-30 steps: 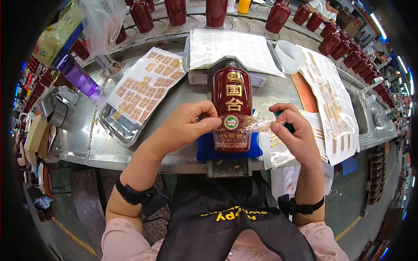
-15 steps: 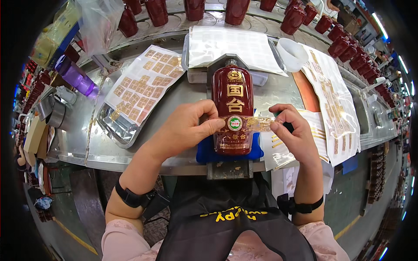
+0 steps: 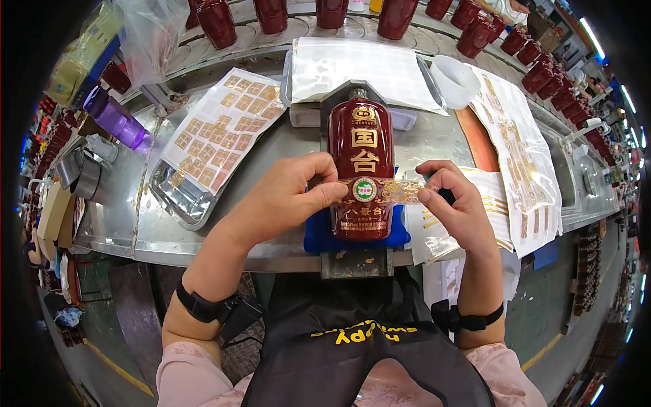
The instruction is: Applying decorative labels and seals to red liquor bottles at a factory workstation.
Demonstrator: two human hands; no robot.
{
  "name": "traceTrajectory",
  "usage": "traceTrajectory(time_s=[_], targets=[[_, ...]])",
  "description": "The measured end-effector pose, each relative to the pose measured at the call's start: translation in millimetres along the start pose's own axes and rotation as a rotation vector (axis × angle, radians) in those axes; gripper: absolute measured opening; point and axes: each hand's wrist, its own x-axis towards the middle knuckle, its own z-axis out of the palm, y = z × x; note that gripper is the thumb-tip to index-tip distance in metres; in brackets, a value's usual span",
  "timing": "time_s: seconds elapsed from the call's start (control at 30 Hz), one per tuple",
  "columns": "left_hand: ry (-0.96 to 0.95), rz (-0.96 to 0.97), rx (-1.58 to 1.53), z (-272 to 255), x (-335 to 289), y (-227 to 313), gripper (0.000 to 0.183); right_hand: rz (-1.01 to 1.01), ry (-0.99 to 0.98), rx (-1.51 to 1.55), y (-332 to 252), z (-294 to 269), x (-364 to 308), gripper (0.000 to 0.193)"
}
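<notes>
A dark red bottle [image 3: 381, 146] with gold lettering lies on its back in a grey holder, its neck pointing away from me. Across its lower half runs a transparent gold-patterned label strip [image 3: 400, 192] with a round green-and-white emblem. My left hand [image 3: 293, 193] pinches at the strip's left end, thumb against the bottle's left side. Off the bottle's right side, my right hand [image 3: 458, 203] holds the strip's other end between thumb and fingers, so that part is stretched clear of the glass. Blue padding [image 3: 319, 230] shows beneath the bottle.
Sticker sheets lie left on a metal tray [image 3: 178, 207], and more label sheets [image 3: 519, 169] spread at the right. Beyond the bottle are a white sheet stack [image 3: 359, 71] and a white ring-shaped roll [image 3: 454, 81]. A purple bottle [image 3: 115, 119] lies far left. Red bottles [image 3: 271, 15] stand on a conveyor.
The red bottles on the far conveyor have shifted to the right. My hands, the strip and the bottle in the holder stay almost where they were.
</notes>
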Motion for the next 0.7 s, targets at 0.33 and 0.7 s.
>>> traceTrajectory(time_s=[0.33, 0.7], targets=[[0.044, 0.049, -0.041, 3.4, 0.1, -3.4, 0.021, 0.051, -0.041, 0.033, 3.4, 0.7, 0.4, 0.017], [0.046, 0.042, -0.017, 3.9, 1.3, -4.1, 0.023, 0.043, -0.052, 0.027, 10.7, 3.8, 2.5, 0.016]])
